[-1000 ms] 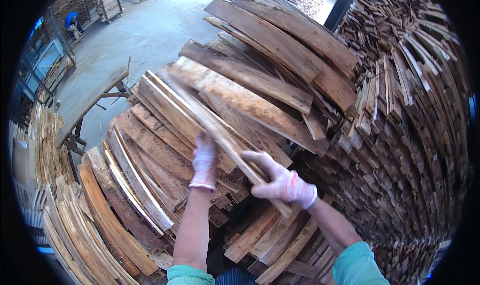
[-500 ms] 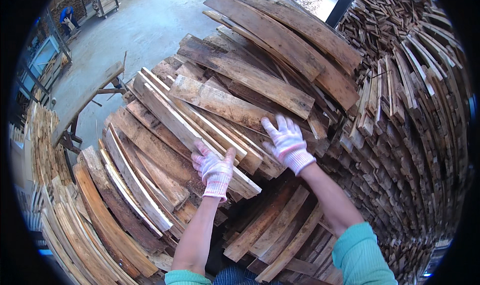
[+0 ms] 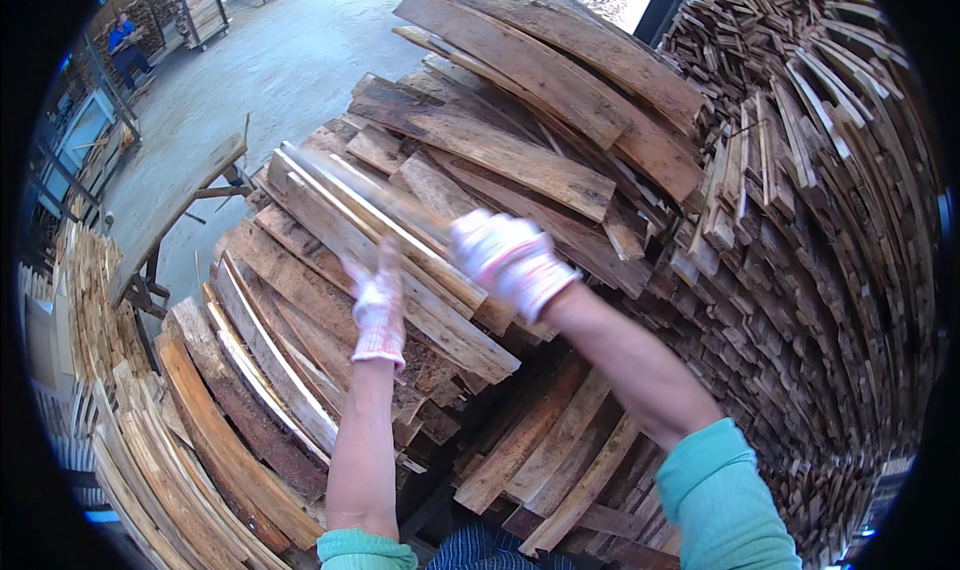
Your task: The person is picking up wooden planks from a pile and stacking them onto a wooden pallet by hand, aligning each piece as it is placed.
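My right hand (image 3: 508, 262), in a white and pink knit glove, is closed round the near end of a wooden board (image 3: 392, 202). The board is smeared by motion and lies lengthwise over the pile, its far end toward the upper left. To its left, my left hand (image 3: 378, 305), gloved alike, has its fingers stretched out and apart. It is over a row of pale-edged boards (image 3: 440, 322) that stand on edge side by side, and holds nothing. Whether its fingertips touch the wood cannot be told.
Wider brown boards (image 3: 490, 145) lie piled beyond my hands. A tall stack of boards (image 3: 800, 340) rises at the right. More curved boards (image 3: 225, 440) fill the lower left. A wooden bench (image 3: 180, 210) stands left, and a person in blue (image 3: 127, 50) is far off.
My right hand has closed on the board and moved left with it, turning it alongside the edge-on boards. My left hand has let go of those boards and its fingers have straightened upward.
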Action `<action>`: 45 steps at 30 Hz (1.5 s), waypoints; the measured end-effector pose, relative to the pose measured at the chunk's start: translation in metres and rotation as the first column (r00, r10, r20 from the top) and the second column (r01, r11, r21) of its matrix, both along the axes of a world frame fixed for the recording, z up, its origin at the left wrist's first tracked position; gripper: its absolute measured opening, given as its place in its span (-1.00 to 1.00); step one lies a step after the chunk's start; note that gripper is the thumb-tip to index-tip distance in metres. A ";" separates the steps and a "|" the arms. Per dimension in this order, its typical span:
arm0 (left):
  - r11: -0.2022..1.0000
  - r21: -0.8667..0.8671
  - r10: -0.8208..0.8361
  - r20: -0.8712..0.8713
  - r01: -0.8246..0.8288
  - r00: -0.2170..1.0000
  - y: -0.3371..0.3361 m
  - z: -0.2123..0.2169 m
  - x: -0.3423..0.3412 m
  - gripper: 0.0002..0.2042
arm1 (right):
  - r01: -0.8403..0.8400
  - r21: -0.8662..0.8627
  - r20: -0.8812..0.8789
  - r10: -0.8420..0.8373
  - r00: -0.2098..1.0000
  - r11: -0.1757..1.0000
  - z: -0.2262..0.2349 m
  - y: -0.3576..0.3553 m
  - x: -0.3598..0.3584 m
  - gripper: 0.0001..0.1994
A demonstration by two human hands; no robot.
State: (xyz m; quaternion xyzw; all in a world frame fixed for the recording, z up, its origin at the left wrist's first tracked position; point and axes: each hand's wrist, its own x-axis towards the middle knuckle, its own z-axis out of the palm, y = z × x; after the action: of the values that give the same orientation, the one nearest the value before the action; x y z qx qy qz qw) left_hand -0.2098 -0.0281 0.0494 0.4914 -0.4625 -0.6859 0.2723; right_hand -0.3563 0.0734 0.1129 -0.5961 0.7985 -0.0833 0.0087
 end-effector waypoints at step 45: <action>0.948 0.313 0.164 -0.310 -0.062 0.937 -0.015 -0.042 0.178 -0.17 | 0.421 0.048 0.594 -0.365 0.717 0.906 -0.122 0.002 0.180 -0.01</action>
State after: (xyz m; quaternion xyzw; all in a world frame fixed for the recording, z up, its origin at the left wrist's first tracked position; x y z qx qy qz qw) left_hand -0.0320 -0.0435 0.0074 0.4305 -0.2718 -0.8036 0.3083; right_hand -0.1768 0.0756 -0.0089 -0.3565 0.8590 -0.3006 0.2113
